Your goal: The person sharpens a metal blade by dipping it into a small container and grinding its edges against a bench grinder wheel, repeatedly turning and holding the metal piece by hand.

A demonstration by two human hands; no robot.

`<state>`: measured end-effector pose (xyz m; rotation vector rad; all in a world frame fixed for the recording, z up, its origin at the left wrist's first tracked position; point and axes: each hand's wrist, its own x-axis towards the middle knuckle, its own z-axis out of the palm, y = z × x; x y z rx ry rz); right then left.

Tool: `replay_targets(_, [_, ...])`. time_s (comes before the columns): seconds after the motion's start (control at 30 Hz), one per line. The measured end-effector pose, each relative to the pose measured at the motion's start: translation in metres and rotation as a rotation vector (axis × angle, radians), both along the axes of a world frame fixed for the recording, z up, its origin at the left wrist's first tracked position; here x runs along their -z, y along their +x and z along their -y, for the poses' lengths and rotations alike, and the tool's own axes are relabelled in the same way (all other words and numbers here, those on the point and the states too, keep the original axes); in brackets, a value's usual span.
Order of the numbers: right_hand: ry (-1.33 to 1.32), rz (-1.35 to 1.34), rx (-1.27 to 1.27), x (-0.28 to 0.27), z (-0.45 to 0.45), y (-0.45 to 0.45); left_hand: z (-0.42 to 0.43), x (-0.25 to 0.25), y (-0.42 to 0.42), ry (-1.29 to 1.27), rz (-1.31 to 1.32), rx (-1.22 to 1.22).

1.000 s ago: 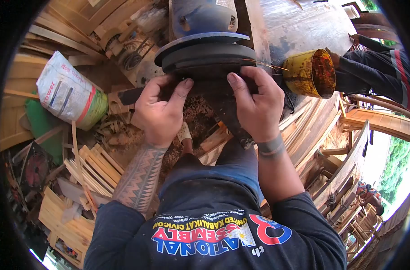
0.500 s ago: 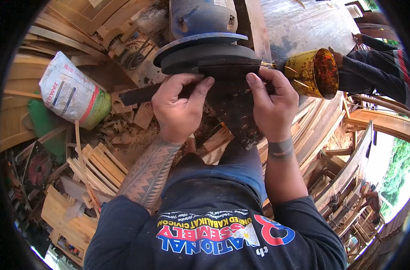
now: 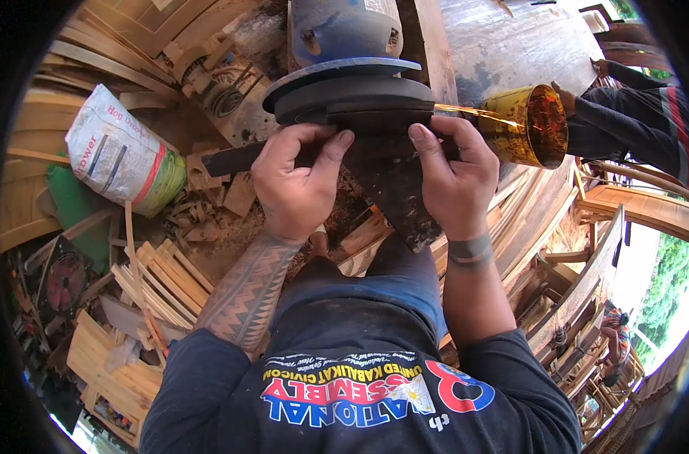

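Note:
My left hand (image 3: 297, 178) pinches a dark, flat metal blade (image 3: 381, 119) near its left end, thumb on the near face and fingers curled. My right hand (image 3: 458, 174) grips the same blade near its right end in a similar pinch. Its far edge bears against the grey grinding wheel (image 3: 352, 97), which is mounted on a blue motor (image 3: 344, 30). Bright sparks (image 3: 473, 112) stream from the wheel's right side into a yellow bucket (image 3: 503, 106). Below the blade lies a dark support plate (image 3: 397, 200), and a dark bar (image 3: 242, 157) sticks out left under my left hand.
Another person's hand (image 3: 562, 98) touches the bucket's rim at right. A printed sack (image 3: 121, 151), wood strips (image 3: 166, 276) and offcuts lie at left. Long boards (image 3: 537, 204) run along the right. A further person (image 3: 611, 340) is far off at lower right.
The spark stream has grown longer and brighter, reaching into the bucket. My hands and the blade have shifted very slightly left, still against the wheel.

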<state>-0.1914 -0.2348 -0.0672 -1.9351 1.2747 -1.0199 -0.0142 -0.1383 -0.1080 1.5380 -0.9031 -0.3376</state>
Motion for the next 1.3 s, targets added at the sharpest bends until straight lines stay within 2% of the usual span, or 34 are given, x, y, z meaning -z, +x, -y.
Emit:
replay_targets(0.87, [-0.08, -0.055, -0.091, -0.001, -0.016, 0.033, -0.024, -0.003, 0.031, 0.02, 0.017, -0.037])
replay_targets(1.17, [-0.1, -0.042, -0.13, -0.002, -0.017, 0.037, -0.028, -0.005, 0.036, 0.032, 0.144, -0.02])
replay_targets(1.3, [-0.063, -0.028, -0.135, -0.005, -0.019, 0.039, -0.031, 0.002, 0.037, 0.036, 0.032, -0.024])
